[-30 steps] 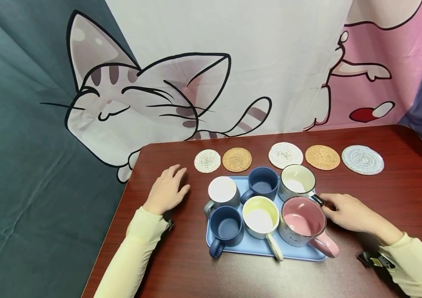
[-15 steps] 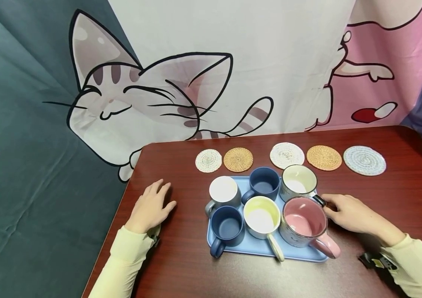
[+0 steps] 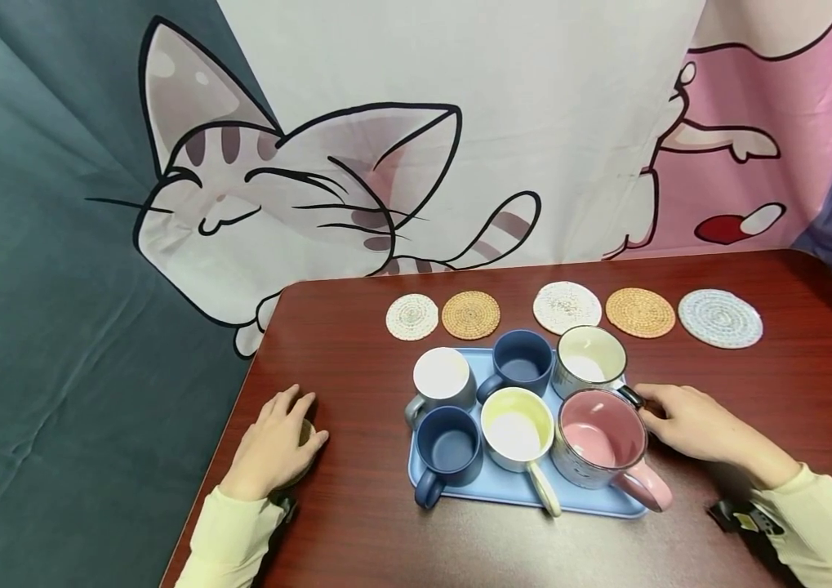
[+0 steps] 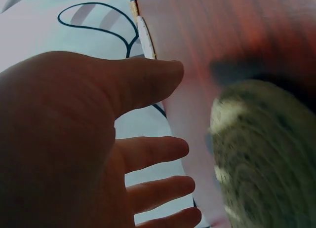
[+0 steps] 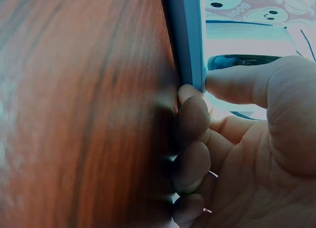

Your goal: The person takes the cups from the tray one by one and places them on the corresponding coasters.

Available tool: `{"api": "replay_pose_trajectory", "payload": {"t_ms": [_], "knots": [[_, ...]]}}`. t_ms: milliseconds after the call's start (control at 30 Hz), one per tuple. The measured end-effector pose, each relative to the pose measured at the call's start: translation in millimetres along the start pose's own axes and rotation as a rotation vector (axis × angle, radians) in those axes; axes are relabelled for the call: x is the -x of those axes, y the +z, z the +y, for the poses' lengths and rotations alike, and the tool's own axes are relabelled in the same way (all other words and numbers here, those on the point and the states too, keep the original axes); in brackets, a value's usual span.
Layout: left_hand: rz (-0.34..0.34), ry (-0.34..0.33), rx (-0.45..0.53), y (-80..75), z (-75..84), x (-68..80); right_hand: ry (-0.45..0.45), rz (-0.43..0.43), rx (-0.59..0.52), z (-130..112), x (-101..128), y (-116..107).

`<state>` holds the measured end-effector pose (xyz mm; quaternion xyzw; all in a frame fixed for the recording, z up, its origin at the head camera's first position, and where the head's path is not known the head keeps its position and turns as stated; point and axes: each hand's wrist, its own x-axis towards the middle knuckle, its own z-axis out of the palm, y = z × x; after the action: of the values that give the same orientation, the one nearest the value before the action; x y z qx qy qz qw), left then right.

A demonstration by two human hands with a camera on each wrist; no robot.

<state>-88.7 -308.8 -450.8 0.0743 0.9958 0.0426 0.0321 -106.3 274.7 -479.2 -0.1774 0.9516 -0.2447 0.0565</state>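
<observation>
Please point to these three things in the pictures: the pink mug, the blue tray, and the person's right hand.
pink mug (image 3: 599, 437): head view, on its pink inner wall.
blue tray (image 3: 592, 500): head view, on the bare front rim.
right hand (image 3: 698, 425): head view, on the back of the hand, beside the tray's right edge.

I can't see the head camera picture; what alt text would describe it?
A person's right hand grips the edge of a blue tray holding six mugs on a dark red table, while the left hand rests near the table's left edge. Five round woven coasters lie in a row behind the tray.
</observation>
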Motion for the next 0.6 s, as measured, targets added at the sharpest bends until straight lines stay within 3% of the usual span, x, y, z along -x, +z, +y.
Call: {"api": "replay_pose_trajectory", "payload": {"t_ms": [367, 600], "knots": [[-0.061, -0.07, 0.034, -1.1, -2.6, 27.1, -0.001, 0.002, -0.006, -1.2, 0.7, -0.4], [-0.036, -0.078, 0.036, 0.0, -4.7, 37.3, 0.0, 0.007, -0.007, -1.7, 0.6, -0.6]]}}
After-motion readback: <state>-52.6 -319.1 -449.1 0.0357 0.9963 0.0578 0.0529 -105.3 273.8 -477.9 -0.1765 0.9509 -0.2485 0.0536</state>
